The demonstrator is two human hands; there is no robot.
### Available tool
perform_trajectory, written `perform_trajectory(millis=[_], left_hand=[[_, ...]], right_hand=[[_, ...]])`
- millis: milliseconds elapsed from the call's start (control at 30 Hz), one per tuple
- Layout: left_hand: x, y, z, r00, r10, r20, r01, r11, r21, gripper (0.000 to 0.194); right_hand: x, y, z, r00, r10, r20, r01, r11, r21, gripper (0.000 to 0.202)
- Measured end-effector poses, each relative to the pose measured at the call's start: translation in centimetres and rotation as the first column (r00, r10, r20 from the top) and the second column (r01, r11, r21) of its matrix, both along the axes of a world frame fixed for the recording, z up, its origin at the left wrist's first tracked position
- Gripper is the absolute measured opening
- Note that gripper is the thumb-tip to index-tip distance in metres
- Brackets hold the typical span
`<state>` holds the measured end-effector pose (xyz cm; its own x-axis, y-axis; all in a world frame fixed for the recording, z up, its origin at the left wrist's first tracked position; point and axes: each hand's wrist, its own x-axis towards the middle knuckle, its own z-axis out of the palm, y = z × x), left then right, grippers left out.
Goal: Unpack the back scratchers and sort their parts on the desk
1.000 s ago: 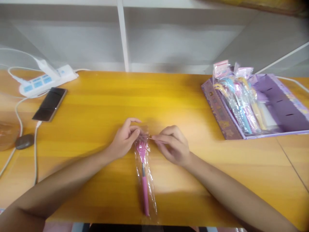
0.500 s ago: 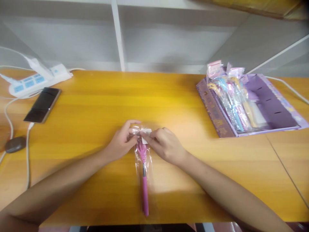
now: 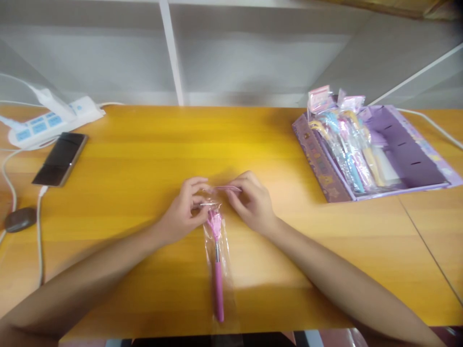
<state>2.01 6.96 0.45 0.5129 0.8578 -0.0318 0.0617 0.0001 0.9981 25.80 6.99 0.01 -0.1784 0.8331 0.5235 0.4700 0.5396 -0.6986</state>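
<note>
A pink back scratcher (image 3: 218, 284) with a hand-shaped head and a metal shaft lies inside a clear plastic bag (image 3: 227, 258), pointing away from me on the table. My left hand (image 3: 186, 208) pinches the top of the bag just above the scratcher's head. To its right, my right hand (image 3: 255, 201) is closed on a small card (image 3: 227, 188), held edge-on between thumb and fingers above the bag opening. The card's far end comes close to my left fingertips; whether they touch it I cannot tell.
A purple display box (image 3: 401, 193) at the right holds several bagged back scratchers (image 3: 349, 149). On the left are a white power strip (image 3: 54, 123), a phone (image 3: 61, 159) on a cable, and a dark oval object (image 3: 20, 220). A white partition (image 3: 246, 62) stands behind the table.
The card has come up off the bag's top and tilted edge-on in my right hand. My right hand has risen and turned slightly. My left hand keeps hold of the bag.
</note>
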Motion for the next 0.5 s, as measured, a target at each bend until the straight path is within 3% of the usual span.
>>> perform_trajectory(millis=[133,267,333,500], left_hand=[[0.1,0.1,-0.8,0.996,-0.027,0.09,0.01,0.984,0.18,0.043],[-0.1,0.6,-0.3,0.989,-0.081,-0.121,0.12,0.925,0.36,0.035],[-0.1,0.8,0.1,0.973,-0.087,-0.213,0.162,0.917,0.364,0.04],[-0.2,0.7,0.2,0.978,-0.08,-0.195,0.136,0.946,0.294,0.06]], right_hand=[[0.3,0.5,0.1,0.991,-0.032,-0.131,0.013,0.989,-0.146,0.01],[0.3,0.6,-0.4,0.962,-0.038,-0.27,-0.043,0.957,-0.286,0.018],[0.2,0.6,-0.6,0.957,-0.04,-0.288,-0.054,0.949,-0.31,0.02],[0.1,0.5,-0.3,0.956,-0.073,-0.283,-0.018,0.952,-0.305,0.024]])
